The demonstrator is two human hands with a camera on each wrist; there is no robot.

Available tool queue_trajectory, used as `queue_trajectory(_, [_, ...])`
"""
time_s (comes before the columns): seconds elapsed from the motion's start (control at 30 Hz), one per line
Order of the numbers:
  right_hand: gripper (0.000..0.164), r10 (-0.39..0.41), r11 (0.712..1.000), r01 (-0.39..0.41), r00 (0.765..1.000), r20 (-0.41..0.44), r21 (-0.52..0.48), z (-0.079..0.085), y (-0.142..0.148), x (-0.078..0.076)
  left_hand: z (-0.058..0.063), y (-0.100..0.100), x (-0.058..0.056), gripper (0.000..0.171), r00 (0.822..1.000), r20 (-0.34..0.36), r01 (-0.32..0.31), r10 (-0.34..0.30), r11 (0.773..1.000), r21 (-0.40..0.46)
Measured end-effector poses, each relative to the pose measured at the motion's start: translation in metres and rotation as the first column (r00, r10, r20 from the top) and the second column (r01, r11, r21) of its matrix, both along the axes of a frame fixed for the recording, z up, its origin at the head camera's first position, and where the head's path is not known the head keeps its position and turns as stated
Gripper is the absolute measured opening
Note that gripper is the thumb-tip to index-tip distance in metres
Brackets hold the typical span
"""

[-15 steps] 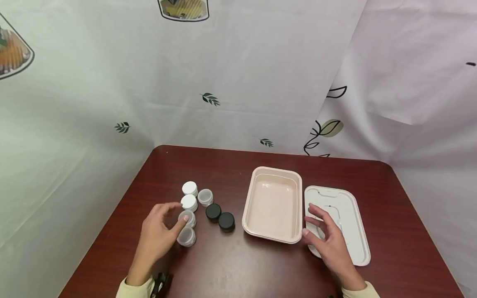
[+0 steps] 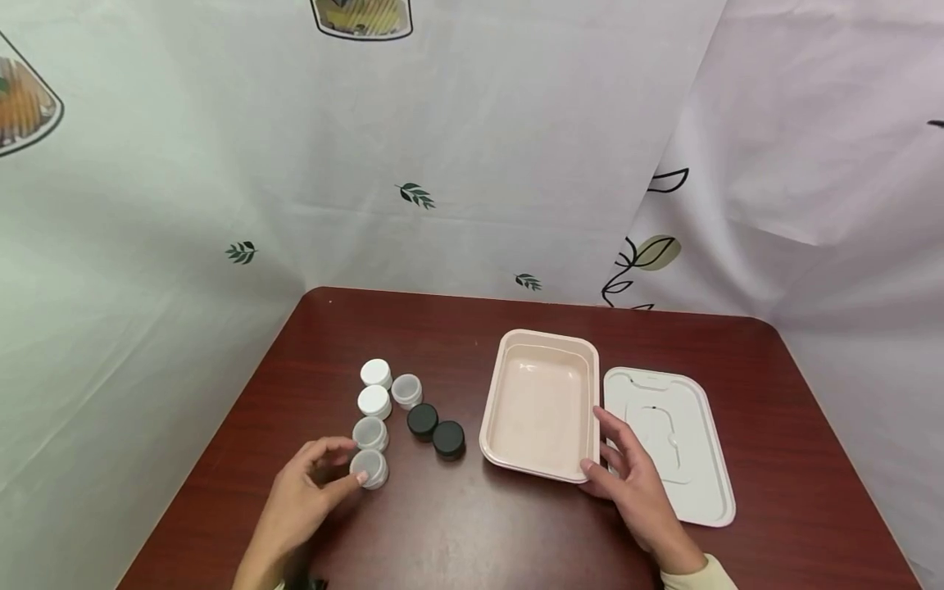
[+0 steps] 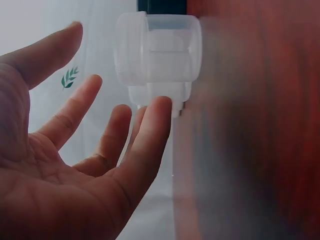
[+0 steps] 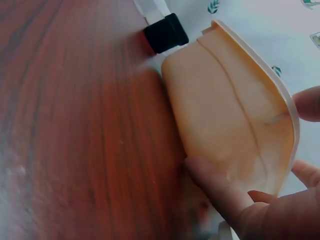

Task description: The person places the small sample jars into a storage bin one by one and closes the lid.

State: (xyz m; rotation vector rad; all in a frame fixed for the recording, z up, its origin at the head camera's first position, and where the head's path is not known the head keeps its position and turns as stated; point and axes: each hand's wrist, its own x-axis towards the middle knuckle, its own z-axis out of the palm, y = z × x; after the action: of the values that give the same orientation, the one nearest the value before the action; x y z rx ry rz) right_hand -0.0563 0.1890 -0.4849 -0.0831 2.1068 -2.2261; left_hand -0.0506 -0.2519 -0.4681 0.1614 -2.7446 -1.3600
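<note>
In the head view my left hand (image 2: 298, 492) is at the nearest clear jar (image 2: 370, 469), thumb tip over its rim. The left wrist view shows the fingers (image 3: 150, 130) spread and straight beside the jar, not closed round it. My right hand (image 2: 634, 487) is at the near right corner of the beige plastic container (image 2: 538, 401). In the right wrist view, its thumb lies straight along the container's outer wall (image 4: 220, 110) and a fingertip meets the rim. Another clear jar (image 2: 370, 433) stands just behind the nearest one.
Two white-lidded jars (image 2: 375, 373) and a third clear jar (image 2: 407, 391) stand farther back on the left. Two black-lidded jars (image 2: 448, 439) are between them and the container. A white lid (image 2: 696, 442) lies flat to its right on the dark red table (image 2: 457, 533).
My left hand has come toward me and down to the nearest clear jar. My right hand has moved left, from over the white lid to the container's corner.
</note>
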Motion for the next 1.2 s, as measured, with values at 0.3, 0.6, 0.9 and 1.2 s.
queue_trajectory(0.3, [0.076, 0.023, 0.995, -0.02, 0.999, 0.026, -0.093, -0.001, -0.003, 0.001, -0.009, 0.002, -0.001, 0.052, 0.995, 0.091, 0.034, -0.041, 0.997, 0.069])
queue_trajectory(0.6, [0.077, 0.019, 0.994, -0.016, 0.999, 0.034, -0.108, 0.001, -0.003, 0.002, -0.011, 0.002, -0.001, 0.059, 0.981, 0.174, 0.042, -0.085, 0.971, 0.236])
queue_trajectory(0.9, [0.077, 0.023, 0.992, -0.019, 0.999, 0.032, -0.123, -0.001, -0.004, 0.003, -0.013, -0.002, 0.001, 0.061, 0.978, 0.188, 0.027, -0.096, 0.941, 0.338])
queue_trajectory(1.2, [0.078, 0.027, 0.991, -0.023, 0.999, 0.032, -0.13, 0.0, -0.004, 0.003, 0.024, 0.005, -0.005, 0.059, 0.983, 0.103, 0.11, -0.151, 0.938, 0.33])
